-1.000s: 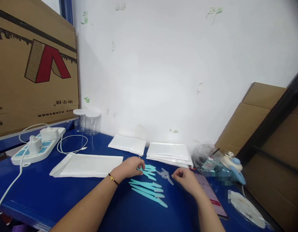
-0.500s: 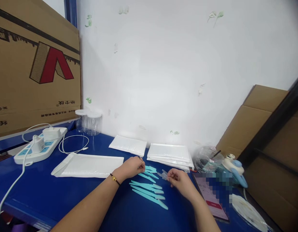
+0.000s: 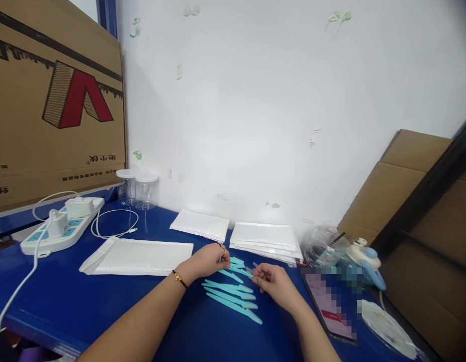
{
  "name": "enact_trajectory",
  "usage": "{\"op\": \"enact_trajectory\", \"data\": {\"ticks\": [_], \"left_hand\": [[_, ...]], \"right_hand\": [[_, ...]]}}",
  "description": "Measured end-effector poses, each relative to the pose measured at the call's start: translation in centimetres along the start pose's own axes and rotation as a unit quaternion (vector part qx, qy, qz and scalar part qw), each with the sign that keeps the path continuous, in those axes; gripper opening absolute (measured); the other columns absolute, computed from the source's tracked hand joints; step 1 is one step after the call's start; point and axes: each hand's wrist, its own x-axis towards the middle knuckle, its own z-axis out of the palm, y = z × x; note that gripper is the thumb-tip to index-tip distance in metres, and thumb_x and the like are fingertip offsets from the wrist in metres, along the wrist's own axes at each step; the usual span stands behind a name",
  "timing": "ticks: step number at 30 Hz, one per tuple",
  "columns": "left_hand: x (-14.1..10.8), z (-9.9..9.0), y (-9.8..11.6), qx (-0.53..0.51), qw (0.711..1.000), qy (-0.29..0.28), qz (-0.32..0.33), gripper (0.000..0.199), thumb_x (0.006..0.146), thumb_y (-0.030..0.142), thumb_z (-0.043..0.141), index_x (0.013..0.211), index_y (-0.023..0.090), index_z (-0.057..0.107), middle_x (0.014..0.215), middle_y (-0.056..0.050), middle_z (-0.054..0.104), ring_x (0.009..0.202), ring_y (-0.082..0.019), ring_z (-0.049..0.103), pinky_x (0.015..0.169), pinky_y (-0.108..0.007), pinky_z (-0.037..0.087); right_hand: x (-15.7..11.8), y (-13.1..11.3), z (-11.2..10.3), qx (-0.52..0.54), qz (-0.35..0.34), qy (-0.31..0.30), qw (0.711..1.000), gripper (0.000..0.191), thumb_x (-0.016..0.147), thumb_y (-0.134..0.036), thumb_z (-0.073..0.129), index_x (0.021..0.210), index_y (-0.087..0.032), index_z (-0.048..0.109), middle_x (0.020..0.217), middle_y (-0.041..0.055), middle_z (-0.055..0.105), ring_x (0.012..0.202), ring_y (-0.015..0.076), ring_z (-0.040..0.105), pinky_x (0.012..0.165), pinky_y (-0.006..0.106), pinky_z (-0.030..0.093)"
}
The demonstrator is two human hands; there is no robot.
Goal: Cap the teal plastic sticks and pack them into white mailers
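My left hand [image 3: 212, 259] is closed in a pinch on the handle end of a teal eyebrow razor [image 3: 245, 272], which points right. The fingers of my right hand [image 3: 269, 280] are pinched together at the razor's far end; what lies between them is too small to make out. Small translucent plastic caps [image 3: 255, 265] lie just behind those fingertips. Several more teal eyebrow razors [image 3: 233, 304] lie side by side on the blue table in front of my hands, and a few others [image 3: 237, 262] rest beyond them, partly hidden by my left hand.
A white padded mailer [image 3: 142, 257] lies at left, with stacks of white mailers [image 3: 200, 224] [image 3: 263, 235] by the wall. A power strip [image 3: 63, 229], a cable [image 3: 115, 235] and clear jars [image 3: 145, 193] stand farther left. At right are a phone [image 3: 325, 301], a plastic bag [image 3: 321, 244] and a toy-like figure [image 3: 365, 259].
My right hand has moved slightly left, closer to my left hand, and its fingertips now meet the end of the razor. My left hand has shifted a little to the right.
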Motion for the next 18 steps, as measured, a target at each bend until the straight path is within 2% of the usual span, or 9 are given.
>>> {"op": "enact_trajectory", "data": {"ticks": [6, 13, 16, 18], "left_hand": [[-0.1, -0.5, 0.7, -0.005, 1.000, -0.002, -0.001, 0.015, 0.079, 0.028, 0.055, 0.078, 0.019, 0.067, 0.081, -0.002, 0.065, 0.076, -0.015, 0.056, 0.064, -0.021, 0.038], [-0.2, 0.0, 1.5, -0.008, 0.999, -0.021, 0.028, 0.013, 0.077, 0.024, 0.056, 0.074, 0.019, 0.068, 0.079, -0.002, 0.065, 0.072, -0.014, 0.056, 0.062, -0.021, 0.038], [-0.3, -0.1, 1.4, -0.027, 0.998, -0.055, 0.015, 0.015, 0.076, 0.030, 0.058, 0.079, 0.020, 0.070, 0.078, -0.002, 0.066, 0.067, -0.013, 0.056, 0.058, -0.020, 0.036], [-0.4, -0.4, 1.1, -0.026, 0.998, -0.055, -0.005, 0.016, 0.076, 0.030, 0.058, 0.083, 0.022, 0.070, 0.078, -0.001, 0.066, 0.068, -0.013, 0.056, 0.057, -0.020, 0.036]], "right_hand": [[-0.1, -0.6, 0.0, 0.021, -0.001, 0.009, 1.000, 0.014, 0.073, -0.031, 0.060, 0.071, -0.018, 0.060, 0.058, -0.0023, 0.053, 0.050, 0.0114, 0.051, 0.048, 0.021, 0.039], [-0.3, -0.7, 0.5, 0.012, -0.007, -0.019, 1.000, 0.011, 0.071, -0.028, 0.061, 0.067, -0.018, 0.061, 0.055, -0.0022, 0.055, 0.048, 0.0114, 0.050, 0.047, 0.021, 0.037], [-0.3, -0.2, -0.2, 0.019, 0.015, -0.043, 0.999, 0.013, 0.070, -0.031, 0.063, 0.072, -0.018, 0.064, 0.058, -0.0011, 0.059, 0.049, 0.0125, 0.052, 0.047, 0.022, 0.038], [-0.2, 0.4, -1.2, -0.003, 0.018, -0.008, 1.000, 0.015, 0.071, -0.032, 0.061, 0.075, -0.018, 0.066, 0.060, -0.0004, 0.060, 0.051, 0.0132, 0.052, 0.048, 0.023, 0.038]]}}
